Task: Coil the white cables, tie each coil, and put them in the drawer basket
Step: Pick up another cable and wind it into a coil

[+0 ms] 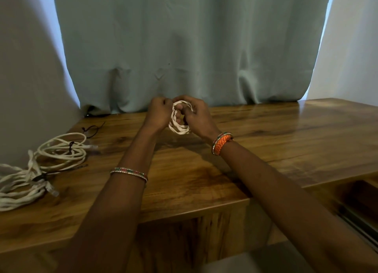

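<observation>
Both forearms reach over the worktop [184, 182]; left hand [158, 114] and right hand [197, 117] clamp the small white coil [180, 127] (keep loops pinched flat while tying).

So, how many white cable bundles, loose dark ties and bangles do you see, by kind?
White cable bundles: 3, one held in both hands, two on the table
Loose dark ties: 1
Bangles: 2
Total: 6

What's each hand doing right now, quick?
Left hand: closed, gripping the small white cable coil from its left side.
Right hand: closed, fingers curled through the same coil, holding it.
</observation>
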`<state>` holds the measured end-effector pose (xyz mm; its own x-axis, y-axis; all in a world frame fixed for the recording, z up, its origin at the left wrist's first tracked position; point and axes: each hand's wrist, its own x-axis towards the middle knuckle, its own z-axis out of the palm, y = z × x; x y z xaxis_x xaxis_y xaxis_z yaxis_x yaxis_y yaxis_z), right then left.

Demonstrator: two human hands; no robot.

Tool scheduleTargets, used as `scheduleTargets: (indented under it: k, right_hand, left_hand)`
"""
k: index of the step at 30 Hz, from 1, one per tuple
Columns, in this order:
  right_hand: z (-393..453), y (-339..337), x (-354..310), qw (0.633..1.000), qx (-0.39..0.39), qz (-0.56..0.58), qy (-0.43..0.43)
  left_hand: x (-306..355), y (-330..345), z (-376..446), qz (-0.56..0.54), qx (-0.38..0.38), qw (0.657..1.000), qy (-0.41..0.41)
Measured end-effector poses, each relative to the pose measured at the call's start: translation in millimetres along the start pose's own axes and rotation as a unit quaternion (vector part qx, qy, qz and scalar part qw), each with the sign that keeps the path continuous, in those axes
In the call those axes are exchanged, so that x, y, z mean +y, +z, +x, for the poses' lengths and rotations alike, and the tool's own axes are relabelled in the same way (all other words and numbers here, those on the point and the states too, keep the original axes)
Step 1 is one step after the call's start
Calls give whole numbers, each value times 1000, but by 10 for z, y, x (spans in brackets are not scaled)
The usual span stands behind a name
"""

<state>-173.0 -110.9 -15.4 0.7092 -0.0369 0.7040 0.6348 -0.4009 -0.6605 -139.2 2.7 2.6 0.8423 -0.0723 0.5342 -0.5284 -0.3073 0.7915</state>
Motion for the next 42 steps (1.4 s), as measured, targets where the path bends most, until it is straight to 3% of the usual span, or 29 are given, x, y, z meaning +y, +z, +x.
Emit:
scheduleTargets:
  k: [2, 4, 7, 8, 10, 13, 22, 25, 28, 31, 34, 39, 42]
  right_hand:
    - [-2, -70, 18, 999, -6, -30, -9]
    - [-18, -111, 29, 999, -27, -33, -9]
    - [-12, -115, 13, 999, -52, 2, 3]
    - [-5, -99, 9, 998, -58, 11, 8]
    - [-14, -74, -3, 998, -69, -3, 3]
    - [-30, -72, 18, 995, -83, -46, -5]
    - [-9, -149, 50, 988, -135, 47, 52]
    - [47, -110, -10, 989, -77, 79, 103]
    - [131, 81, -3, 996, -11, 35, 86]
    - [220, 464, 6, 993, -73, -18, 86]
    - [356, 951, -9, 977, -142, -69, 142]
    - [630, 1713, -7, 949, -141, 10, 281]
    - [813, 2021, 132, 930, -171, 22, 324]
  left_hand:
    - [-31, -35, 32, 13, -59, 998, -30]
    - [-4, -130, -26, -57, -162, 979, -110]
    - [6, -283, -77, -238, -314, 900, -184]
    - [-19, -330, -72, -272, -335, 884, -180]
    - [-64, -370, -85, -275, -339, 887, -152]
    - [-89, -332, -133, -251, -328, 899, -146]
    - [-146, -174, -265, -204, -219, 947, -116]
    - [-100, -438, -243, -203, -129, 965, -102]
    - [-71, -939, -161, -215, 7, 973, -83]
    - [-67, -1499, -133, -210, 107, 970, -65]
    - [-76, -1912, -126, -111, 160, 977, -86]
    - [-102, -2329, -29, -140, 161, 960, -180]
    - [-107, -2486, 60, -43, 138, 972, -185]
